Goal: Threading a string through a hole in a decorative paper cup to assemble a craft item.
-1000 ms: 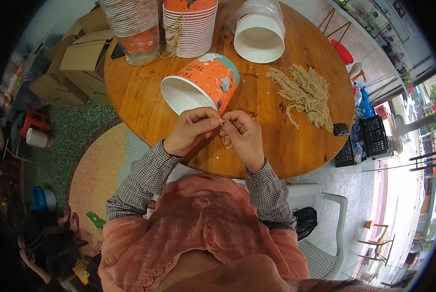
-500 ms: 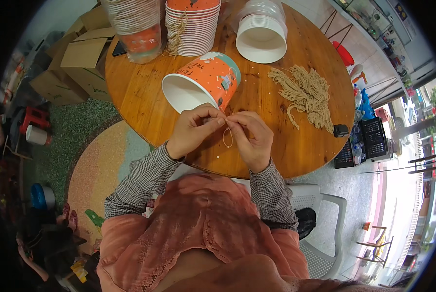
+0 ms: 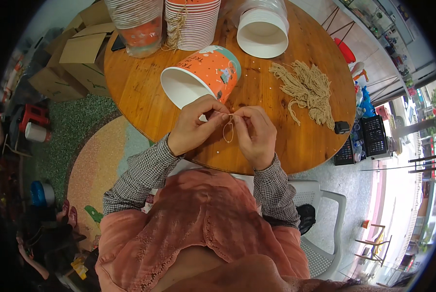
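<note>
A thin tan cord [image 3: 226, 138] with a small loop hangs between my two hands, over the near part of the table. My left hand [image 3: 194, 125] pinches it between thumb and fingers. My right hand [image 3: 255, 135] pinches it close by, with the fingertips almost touching those of the left. Just beyond the hands an orange and green paper bucket [image 3: 209, 71] lies on its side, its white open mouth toward the near left. To the right lies a loose bundle of tan cords [image 3: 306, 92].
On the round wooden table [image 3: 135, 100] stand a bagged stack of buckets [image 3: 141, 34] and a bare stack [image 3: 193, 29] with cords hung on it. White nested buckets [image 3: 262, 36] lie at the back. A small black device [image 3: 341, 127] sits at the right edge. Cardboard boxes [image 3: 84, 56] stand left.
My hands have drawn slightly apart, and more of the cord shows between the fingertips. Its loop still hangs below. The view has shifted a little; the bucket still lies on its side.
</note>
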A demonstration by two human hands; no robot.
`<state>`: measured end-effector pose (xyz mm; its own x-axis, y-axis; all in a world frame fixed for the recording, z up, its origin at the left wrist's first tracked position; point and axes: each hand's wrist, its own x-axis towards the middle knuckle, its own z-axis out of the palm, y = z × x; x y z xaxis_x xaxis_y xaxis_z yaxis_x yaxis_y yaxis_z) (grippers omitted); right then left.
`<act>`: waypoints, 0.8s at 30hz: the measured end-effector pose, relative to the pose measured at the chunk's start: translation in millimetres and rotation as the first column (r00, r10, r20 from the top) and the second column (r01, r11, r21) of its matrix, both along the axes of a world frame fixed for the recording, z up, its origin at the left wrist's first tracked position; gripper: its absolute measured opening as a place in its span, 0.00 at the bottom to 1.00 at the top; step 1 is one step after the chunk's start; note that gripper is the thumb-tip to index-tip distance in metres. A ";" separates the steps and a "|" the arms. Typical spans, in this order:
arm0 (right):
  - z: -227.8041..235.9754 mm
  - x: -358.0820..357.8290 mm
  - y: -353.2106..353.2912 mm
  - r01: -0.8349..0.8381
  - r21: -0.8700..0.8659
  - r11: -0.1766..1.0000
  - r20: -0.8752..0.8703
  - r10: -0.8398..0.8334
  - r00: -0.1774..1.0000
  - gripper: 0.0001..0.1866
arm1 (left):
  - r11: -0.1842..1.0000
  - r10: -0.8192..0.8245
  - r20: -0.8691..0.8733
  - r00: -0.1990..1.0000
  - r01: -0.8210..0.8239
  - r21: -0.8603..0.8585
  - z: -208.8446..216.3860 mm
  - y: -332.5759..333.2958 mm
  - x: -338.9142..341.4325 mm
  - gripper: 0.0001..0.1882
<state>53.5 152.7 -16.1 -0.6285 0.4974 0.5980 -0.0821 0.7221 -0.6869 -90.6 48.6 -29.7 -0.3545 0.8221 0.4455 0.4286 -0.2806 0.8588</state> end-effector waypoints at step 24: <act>-19.8 8.1 -28.2 -0.222 -0.733 0.643 -0.015 0.311 0.950 0.04 | 0.962 0.273 -0.049 0.961 -0.274 -0.015 -44.3 -25.1 14.7 0.16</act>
